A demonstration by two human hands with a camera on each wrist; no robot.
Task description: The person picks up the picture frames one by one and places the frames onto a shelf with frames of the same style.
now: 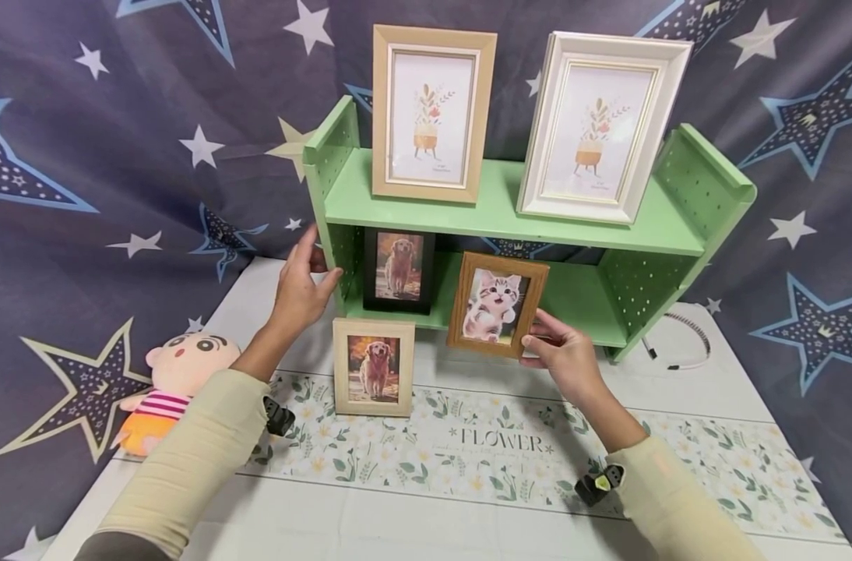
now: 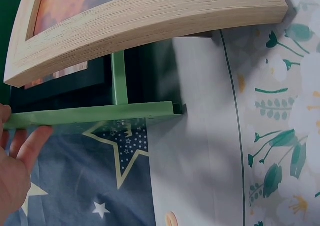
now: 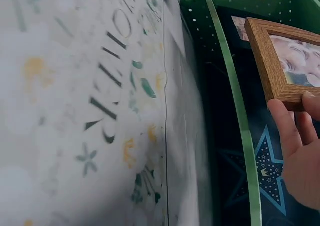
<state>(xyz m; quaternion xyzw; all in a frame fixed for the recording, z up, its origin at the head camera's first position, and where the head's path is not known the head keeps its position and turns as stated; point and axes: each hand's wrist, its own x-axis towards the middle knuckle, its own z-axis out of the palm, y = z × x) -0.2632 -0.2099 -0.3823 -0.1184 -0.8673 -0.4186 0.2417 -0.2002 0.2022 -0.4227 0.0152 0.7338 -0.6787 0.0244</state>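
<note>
My right hand (image 1: 565, 360) pinches a brown wooden photo frame (image 1: 456, 312) by its lower right side. The kitten picture (image 3: 298, 60) in it is partly out of the right wrist view. This frame is tilted, at the lower level of a green two-level shelf (image 1: 503, 199). My left hand (image 1: 301, 288) holds the front edge of the shelf's left side panel (image 2: 90, 113), with fingers on both sides in the left wrist view. Near it, a black frame (image 1: 399, 271) with a dog picture stands on the lower level. A light wood frame (image 1: 374, 368) with a dog picture stands in front.
On the top level stand a tan frame (image 1: 426, 191) and a white frame (image 1: 576, 210). A plush doll (image 1: 177, 374) sits at the left, and a headband (image 1: 692, 339) lies right of the shelf. A floral runner (image 1: 468, 444) crosses the white table (image 1: 314, 522).
</note>
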